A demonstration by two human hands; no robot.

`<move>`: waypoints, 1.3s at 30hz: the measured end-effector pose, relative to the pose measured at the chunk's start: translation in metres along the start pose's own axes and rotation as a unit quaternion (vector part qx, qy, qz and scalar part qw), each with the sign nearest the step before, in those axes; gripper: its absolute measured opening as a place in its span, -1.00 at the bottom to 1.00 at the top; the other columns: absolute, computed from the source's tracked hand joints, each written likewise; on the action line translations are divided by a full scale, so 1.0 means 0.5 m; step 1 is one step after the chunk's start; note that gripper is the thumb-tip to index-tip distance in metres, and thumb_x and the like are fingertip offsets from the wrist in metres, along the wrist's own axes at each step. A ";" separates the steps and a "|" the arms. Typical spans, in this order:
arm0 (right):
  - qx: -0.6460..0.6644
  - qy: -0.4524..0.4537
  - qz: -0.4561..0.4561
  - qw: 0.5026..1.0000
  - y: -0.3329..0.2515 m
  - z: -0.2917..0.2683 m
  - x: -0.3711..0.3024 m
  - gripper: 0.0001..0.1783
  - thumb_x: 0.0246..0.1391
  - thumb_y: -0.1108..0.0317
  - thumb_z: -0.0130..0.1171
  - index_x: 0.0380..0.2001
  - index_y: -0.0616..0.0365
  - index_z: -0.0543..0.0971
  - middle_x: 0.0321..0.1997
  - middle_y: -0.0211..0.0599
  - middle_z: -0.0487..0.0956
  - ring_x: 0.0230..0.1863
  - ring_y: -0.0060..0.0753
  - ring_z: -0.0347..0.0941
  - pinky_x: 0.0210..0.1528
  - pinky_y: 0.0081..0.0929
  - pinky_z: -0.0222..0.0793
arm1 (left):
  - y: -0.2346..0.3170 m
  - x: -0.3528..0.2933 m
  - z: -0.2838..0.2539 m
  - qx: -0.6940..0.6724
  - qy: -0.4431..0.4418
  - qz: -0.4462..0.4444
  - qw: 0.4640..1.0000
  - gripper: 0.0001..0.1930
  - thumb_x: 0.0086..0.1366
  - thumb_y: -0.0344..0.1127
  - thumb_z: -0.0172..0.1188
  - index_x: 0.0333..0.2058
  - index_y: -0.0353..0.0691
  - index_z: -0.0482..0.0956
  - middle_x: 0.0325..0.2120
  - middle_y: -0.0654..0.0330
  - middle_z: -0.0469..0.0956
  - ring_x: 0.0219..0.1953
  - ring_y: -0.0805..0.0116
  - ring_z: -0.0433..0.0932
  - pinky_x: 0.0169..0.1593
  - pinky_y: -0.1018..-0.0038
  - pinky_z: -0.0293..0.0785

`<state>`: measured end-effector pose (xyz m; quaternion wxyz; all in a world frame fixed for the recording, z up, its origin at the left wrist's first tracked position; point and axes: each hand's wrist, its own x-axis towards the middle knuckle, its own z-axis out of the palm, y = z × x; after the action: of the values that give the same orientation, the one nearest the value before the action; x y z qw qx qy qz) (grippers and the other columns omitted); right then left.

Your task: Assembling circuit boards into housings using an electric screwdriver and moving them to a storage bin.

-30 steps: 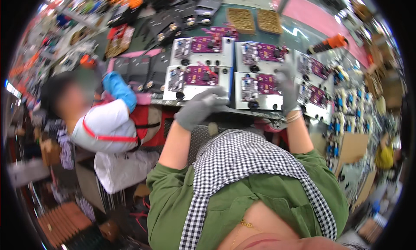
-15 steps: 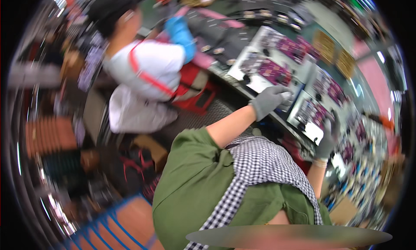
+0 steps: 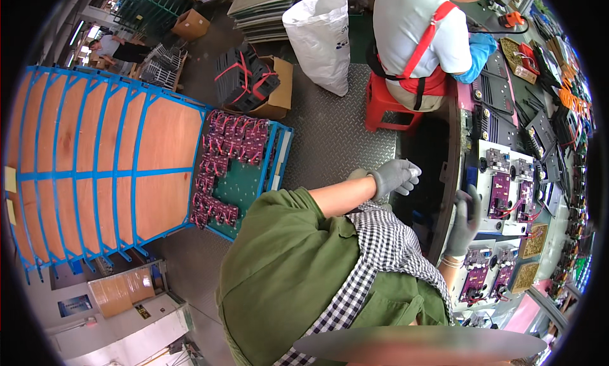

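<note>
My left hand [image 3: 394,177], in a grey glove with a whitish patch at the fingertips, hovers over the floor gap in front of my apron. Its fingers are loosely bent and apart, with no object visible in them. At the bench edge my right hand [image 3: 465,223], also gloved, is raised with fingers spread and holds nothing. Just beyond it lie purple circuit boards [image 3: 499,195] with red wires, on a white fixture plate [image 3: 491,225]. A second white fixture [image 3: 480,247] with similar purple boards lies nearer along the bench.
Left of me stands a blue-framed rack [image 3: 114,174] with a green tray [image 3: 238,191] holding several purple boards. A co-worker [image 3: 412,36] sits on a red stool [image 3: 375,103] ahead. Also nearby are a white sack [image 3: 320,42], a cardboard box [image 3: 279,90] and gold-coloured trays [image 3: 533,241].
My view has turned left, bringing the blue rack with its purple boards into sight. My left hand has moved away from the bench fixtures; my right hand stays by the bench.
</note>
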<state>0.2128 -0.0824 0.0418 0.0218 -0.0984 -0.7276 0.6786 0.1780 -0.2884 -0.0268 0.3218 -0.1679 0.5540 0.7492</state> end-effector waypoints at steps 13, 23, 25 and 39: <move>-0.275 0.278 0.008 0.920 0.130 0.145 -0.345 -0.57 -0.07 0.34 0.18 -0.04 0.06 0.54 -0.27 -0.15 0.59 -0.28 -0.14 0.54 -0.24 -0.32 0.48 | -0.057 0.080 -0.066 0.151 -0.325 -0.142 0.923 -0.64 0.33 -0.34 0.00 0.06 -0.33 0.37 -0.10 -0.02 0.51 -0.14 0.17 0.56 -0.07 0.30 0.55; -0.343 0.526 0.250 0.737 0.210 -0.026 -0.757 -0.47 -0.08 0.22 0.17 0.04 -0.04 0.41 -0.09 -0.15 0.46 -0.01 -0.02 0.39 0.08 -0.09 0.28 | -0.305 0.003 0.290 0.383 -0.476 -0.186 0.769 -0.55 0.38 -0.14 -0.03 0.12 -0.33 0.31 -0.07 0.01 0.47 -0.10 0.20 0.49 -0.02 0.27 0.48; -0.342 0.592 0.336 0.647 0.239 -0.064 -0.879 -0.38 -0.10 0.20 0.19 0.10 0.01 0.36 0.04 -0.08 0.38 0.12 -0.04 0.28 0.20 -0.15 0.17 | -0.348 -0.046 0.354 0.418 -0.499 -0.173 0.739 -0.55 0.38 -0.15 -0.02 0.11 -0.33 0.31 -0.07 0.01 0.47 -0.12 0.21 0.50 -0.03 0.28 0.49; -0.401 0.678 0.450 0.421 0.219 -0.483 -1.522 -0.29 -0.09 0.06 0.27 0.14 0.06 0.34 -0.05 0.02 0.51 -0.01 0.07 0.43 0.06 -0.17 0.34 | -0.613 -0.266 0.534 0.476 -0.635 -0.194 0.577 -0.62 0.35 -0.24 0.06 0.03 -0.39 0.36 -0.21 0.08 0.50 -0.30 0.42 0.50 -0.18 0.45 0.51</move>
<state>1.0109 0.0303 0.0295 0.1577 -0.8376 -0.5192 -0.0627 0.5089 -0.0224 -0.0791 0.7630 0.4243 0.4389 0.2127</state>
